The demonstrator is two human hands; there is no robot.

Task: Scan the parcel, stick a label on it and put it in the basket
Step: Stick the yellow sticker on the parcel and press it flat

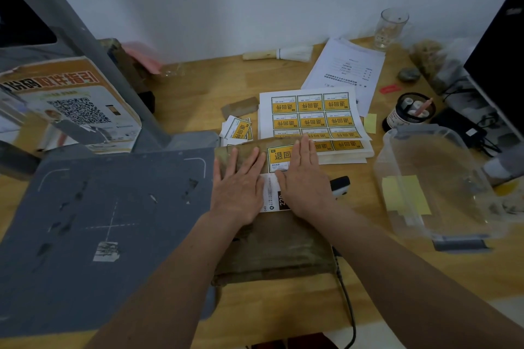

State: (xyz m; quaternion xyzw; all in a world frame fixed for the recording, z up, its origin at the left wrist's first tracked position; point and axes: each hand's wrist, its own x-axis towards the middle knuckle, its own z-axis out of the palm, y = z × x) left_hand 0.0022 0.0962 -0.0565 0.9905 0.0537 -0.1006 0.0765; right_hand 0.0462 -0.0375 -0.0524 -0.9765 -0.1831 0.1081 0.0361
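A brown paper-wrapped parcel (272,244) lies flat on the wooden desk in front of me. A yellow label (279,157) sits on its far end, above a white shipping label (272,195). My left hand (236,187) lies flat, palm down, on the parcel's left part. My right hand (304,178) presses flat over the right side of the yellow label, fingers together. A black handheld scanner (340,185) lies just right of my right hand, partly hidden. A clear plastic basket (436,178) stands at the right.
Sheets of yellow labels (312,115) are stacked behind the parcel, with loose labels (236,129) beside them. A grey scanning platform (107,224) with a post fills the left. Papers (344,68), a glass (390,28), a pen pot (411,112) and a monitor (502,65) crowd the back right.
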